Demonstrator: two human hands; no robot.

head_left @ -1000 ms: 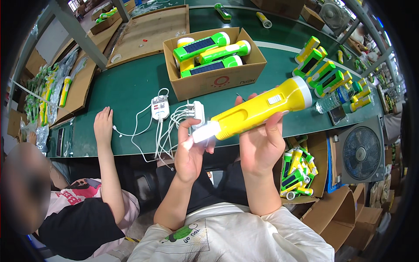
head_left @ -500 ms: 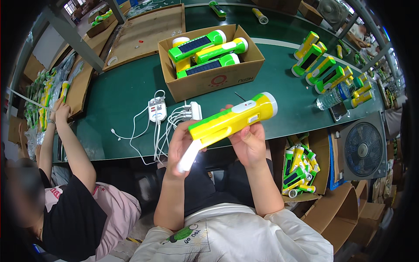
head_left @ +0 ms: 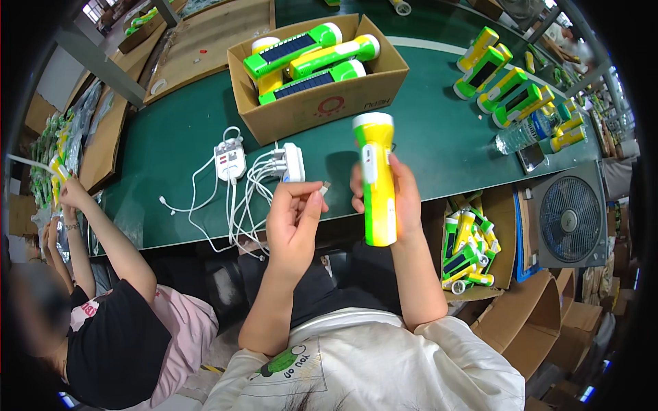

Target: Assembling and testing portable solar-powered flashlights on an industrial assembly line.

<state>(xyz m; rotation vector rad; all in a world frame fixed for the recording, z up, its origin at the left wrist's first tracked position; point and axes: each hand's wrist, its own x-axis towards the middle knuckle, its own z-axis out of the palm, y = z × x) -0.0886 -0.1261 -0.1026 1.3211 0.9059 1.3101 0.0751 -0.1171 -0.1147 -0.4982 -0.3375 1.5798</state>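
In my right hand is a yellow and green flashlight, gripped upright with its white-rimmed head at the top. A white panel on its side faces me. My left hand pinches a small white cable plug with a metal tip, a short way left of the flashlight. The two do not touch. Where the cable runs behind the fingers is hidden. Beyond my left hand, several white cables lead to a white charging block and a white power adapter on the green table.
An open cardboard box of flashlights stands on the table ahead. More flashlights and a plastic bottle are at the far right. Below them are a box of small flashlights and a fan. A co-worker sits at my left.
The flashlight has turned from slanting across both hands to upright in my right hand. Its lit fold-out lamp no longer shows. My left hand has let go of it and now holds a cable plug.
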